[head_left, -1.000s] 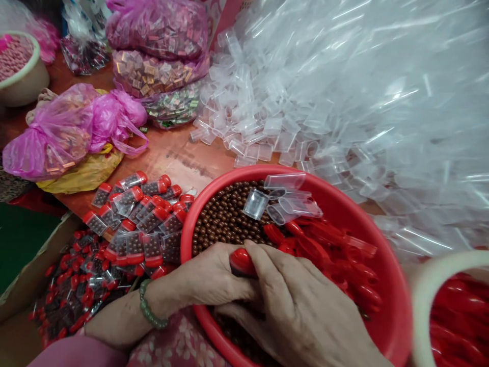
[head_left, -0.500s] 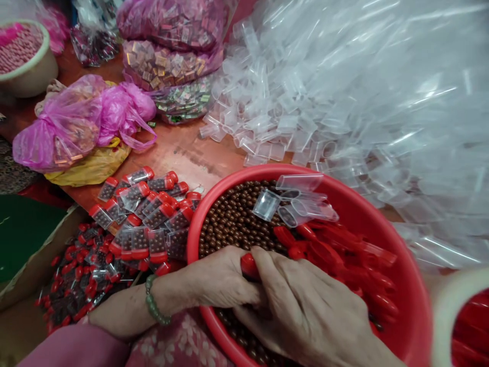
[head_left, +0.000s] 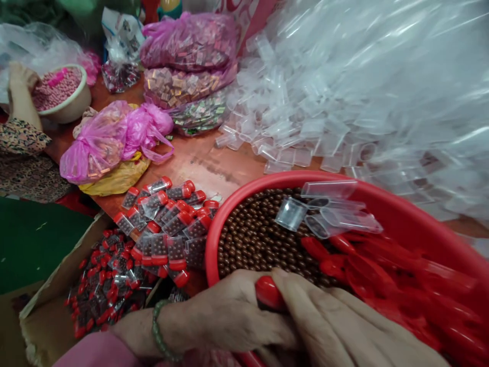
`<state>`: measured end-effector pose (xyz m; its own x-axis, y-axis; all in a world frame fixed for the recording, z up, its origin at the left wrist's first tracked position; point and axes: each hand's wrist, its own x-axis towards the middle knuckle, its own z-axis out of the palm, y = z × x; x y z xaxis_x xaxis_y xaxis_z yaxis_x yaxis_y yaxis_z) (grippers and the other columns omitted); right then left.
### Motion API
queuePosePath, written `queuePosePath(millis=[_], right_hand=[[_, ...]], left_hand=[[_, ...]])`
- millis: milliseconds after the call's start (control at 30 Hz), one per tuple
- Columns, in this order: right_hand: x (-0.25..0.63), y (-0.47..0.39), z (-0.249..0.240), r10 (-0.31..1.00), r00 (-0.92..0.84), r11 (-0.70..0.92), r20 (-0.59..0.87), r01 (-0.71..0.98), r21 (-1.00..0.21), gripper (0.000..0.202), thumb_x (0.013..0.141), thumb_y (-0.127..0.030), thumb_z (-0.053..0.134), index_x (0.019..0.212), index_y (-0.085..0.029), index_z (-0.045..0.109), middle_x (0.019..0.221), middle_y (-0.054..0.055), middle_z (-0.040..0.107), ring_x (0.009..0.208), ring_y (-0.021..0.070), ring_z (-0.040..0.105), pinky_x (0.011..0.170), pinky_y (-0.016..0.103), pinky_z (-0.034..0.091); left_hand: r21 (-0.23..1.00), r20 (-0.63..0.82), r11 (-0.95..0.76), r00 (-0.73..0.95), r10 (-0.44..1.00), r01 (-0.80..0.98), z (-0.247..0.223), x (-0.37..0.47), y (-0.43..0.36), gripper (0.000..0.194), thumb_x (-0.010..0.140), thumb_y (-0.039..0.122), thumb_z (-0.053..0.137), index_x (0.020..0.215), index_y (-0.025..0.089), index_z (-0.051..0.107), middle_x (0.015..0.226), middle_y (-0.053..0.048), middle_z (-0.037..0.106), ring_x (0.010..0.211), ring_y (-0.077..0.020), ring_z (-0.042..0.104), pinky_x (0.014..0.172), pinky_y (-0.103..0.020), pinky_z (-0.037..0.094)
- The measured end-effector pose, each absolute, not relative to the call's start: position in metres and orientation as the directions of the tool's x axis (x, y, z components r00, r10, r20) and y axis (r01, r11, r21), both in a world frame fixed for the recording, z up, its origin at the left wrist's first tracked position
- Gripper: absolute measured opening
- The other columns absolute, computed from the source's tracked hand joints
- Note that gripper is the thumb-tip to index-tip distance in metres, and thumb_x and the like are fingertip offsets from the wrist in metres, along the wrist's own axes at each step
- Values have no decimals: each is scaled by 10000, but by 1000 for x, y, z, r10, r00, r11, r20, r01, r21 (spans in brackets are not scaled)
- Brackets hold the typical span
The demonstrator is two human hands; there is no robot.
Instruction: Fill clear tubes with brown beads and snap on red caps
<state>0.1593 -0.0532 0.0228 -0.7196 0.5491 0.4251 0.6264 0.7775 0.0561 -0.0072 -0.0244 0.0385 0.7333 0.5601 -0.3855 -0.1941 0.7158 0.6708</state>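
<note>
Over the near side of a red basin [head_left: 214, 239], my left hand [head_left: 229, 308] is closed around a small container with a red cap [head_left: 269, 291]; its body is hidden by the fingers. My right hand [head_left: 340, 326] lies against the cap and the left hand, its thumb at the cap's edge and its fingers partly hidden. Below them the basin holds small brown balls [head_left: 252, 224]. Several clear plastic tubes [head_left: 292, 214] lie on the balls, beside a pile of red plastic caps [head_left: 385, 275].
Filled red-capped containers [head_left: 168, 219] are heaped left of the basin, with more in a cardboard box [head_left: 57, 270] below. Clear tubes [head_left: 305, 122] spread behind. Pink bags [head_left: 95, 137] sit on the table. Another person's hand [head_left: 23, 79] is at a white bowl [head_left: 78, 99] of pink pieces.
The view has shifted, so the table things appear farther right and lower. Another person's hand has come into view at upper left. Both my hands remain together at the red-capped container.
</note>
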Motion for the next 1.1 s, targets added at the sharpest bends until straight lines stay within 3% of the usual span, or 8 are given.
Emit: queuePosePath(millis=[100, 200, 267, 367, 467, 700, 900, 1100], right_hand=[[138, -51, 29, 607, -684, 751, 405, 660, -11, 378, 956, -160, 348, 1240, -49, 572, 1048, 160, 753, 948, 222, 689, 833, 357, 480], [131, -45, 29, 650, -663, 738, 371, 668, -100, 392, 979, -192, 332, 1308, -120, 532, 1260, 141, 688, 997, 242, 690, 844, 395, 501], [142, -39, 25, 699, -635, 696, 330, 709, -110, 369, 990, -228, 394, 1321, -133, 527, 1293, 131, 670, 1032, 247, 678, 852, 394, 515], [173, -22, 15, 775, -506, 566, 379, 823, -60, 283, 977, -193, 467, 1213, -88, 583, 1184, 155, 713, 947, 237, 682, 832, 369, 532], [194, 5, 8, 825, -452, 488, 339, 872, -25, 201, 956, -202, 511, 1084, -102, 629, 1065, 139, 739, 893, 252, 679, 822, 376, 537], [166, 46, 14, 993, -102, 107, -50, 989, 99, 362, 920, -469, 570, 896, -110, 619, 808, 191, 719, 789, 317, 680, 610, 357, 464], [168, 49, 13, 963, -247, 253, -108, 966, 53, 196, 886, -198, 561, 1045, -97, 617, 937, 170, 737, 836, 275, 670, 689, 349, 488], [164, 49, 6, 869, -474, 477, -144, 879, -16, 241, 837, -6, 473, 897, -109, 682, 881, 167, 714, 824, 268, 649, 747, 369, 513]], left_hand=[[804, -426, 586, 591, 685, -99, 47, -23, -30, 293, 835, 426, 659, 921, 150, 700, 851, -41, 707, 841, -177, 657, 766, -260, 511], [902, -393, 269, 386, 835, 336, 43, -58, -32, 176, 910, 350, 580, 926, 188, 644, 824, -20, 685, 799, -177, 648, 765, -290, 528], [733, -257, 51, 206, 944, 679, 33, -87, -26, 212, 946, 363, 515, 900, 188, 625, 813, -37, 670, 771, -210, 643, 761, -363, 538], [443, 144, -222, 175, 974, 869, 16, -116, -12, 413, 885, 458, 594, 1148, 139, 605, 1135, -158, 664, 1089, -352, 618, 943, -544, 502], [324, 330, -374, 266, 905, 869, 10, -107, -1, 533, 884, 410, 621, 1310, 106, 519, 1355, -212, 564, 1321, -386, 476, 1091, -600, 396], [484, 359, -550, 418, 834, 681, 4, -23, 5, 204, 927, 153, 535, 1119, 118, 592, 1139, -142, 702, 1161, -256, 623, 1038, -465, 517], [437, 253, -525, 460, 851, 730, -5, -12, 4, 289, 945, 108, 431, 1192, 91, 580, 1247, -162, 681, 1226, -270, 604, 1132, -550, 404], [398, 188, -546, 517, 835, 737, -7, -14, 5, 425, 902, 58, 389, 1299, 22, 535, 1369, -195, 607, 1331, -286, 520, 1180, -551, 321]])
